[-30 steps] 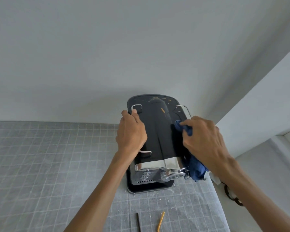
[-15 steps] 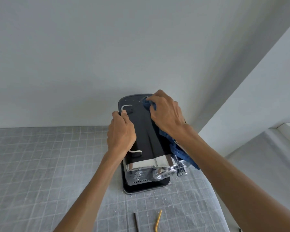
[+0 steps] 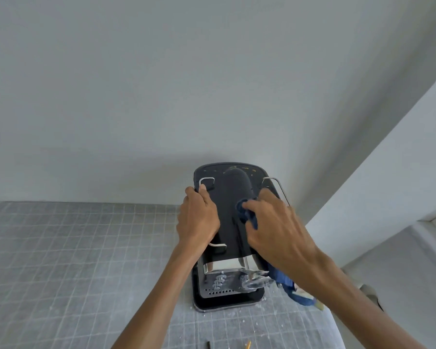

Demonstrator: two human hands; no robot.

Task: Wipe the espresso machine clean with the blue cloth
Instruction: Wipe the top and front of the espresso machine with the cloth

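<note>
Wiping is under way on the top of the espresso machine (image 3: pixel 233 222), which is standing on the gridded grey counter (image 3: pixel 61 248) close against the white wall (image 3: pixel 161 84). The right hand (image 3: pixel 277 230) is pressing the blue cloth (image 3: pixel 247 212) onto the dark top panel, fingers curled and bunching a wad of fabric under the fingertips, while the rest of the cloth is trailing down the machine's right side (a loose end is hanging near the base). The left hand (image 3: pixel 199 220) is clamping the left edge of the top, thumb lying beside the wire rail (image 3: pixel 206 181), apparently steadying the body against the rubbing.

Judging by where the cloth is working, the job looks to be partway through at most: the top is being covered now, but small yellowish specks are showing at the far rim, and the chrome front (image 3: pixel 227 265), the drip tray (image 3: pixel 227 298) and the left side are showing no sign of attention. Pale crumbs are lying on the counter around the base. Whether the right side is already clean cannot be told.
</note>
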